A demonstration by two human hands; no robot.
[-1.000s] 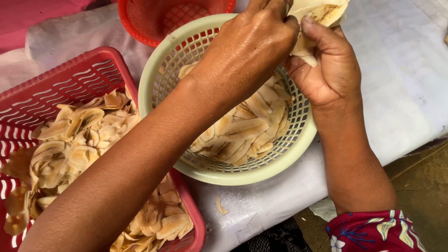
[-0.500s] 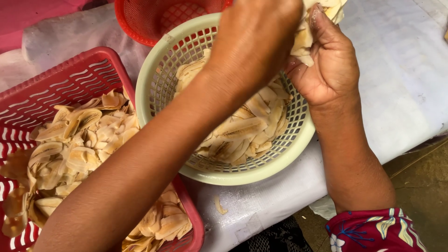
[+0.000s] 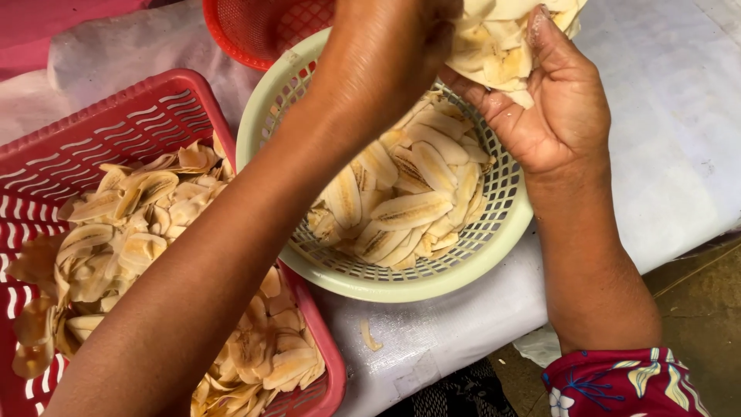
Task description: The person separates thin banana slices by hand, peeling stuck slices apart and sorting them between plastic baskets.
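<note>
My right hand point(image 3: 552, 100) cups a stack of pale banana slices point(image 3: 502, 46) at the top of the view, above the far rim of a round pale-green basket point(image 3: 401, 287). My left hand point(image 3: 386, 54) reaches across from the lower left and closes its fingers on the same stack; its fingertips run out of the frame's top edge. Inside the green basket lie several long banana slices point(image 3: 409, 201). My left forearm crosses over a red rectangular basket point(image 3: 158, 100) heaped with curled, drier slices point(image 3: 123, 232).
A second red basket point(image 3: 255, 31) stands behind the green one. Everything rests on a white cloth-covered table point(image 3: 671, 139), whose edge falls away at the lower right to a dark floor point(image 3: 702, 309). One loose slice point(image 3: 369, 336) lies on the cloth.
Both hands with the stack of slices have shifted up toward the top edge of the view. The camera has come closer, so the baskets look larger.
</note>
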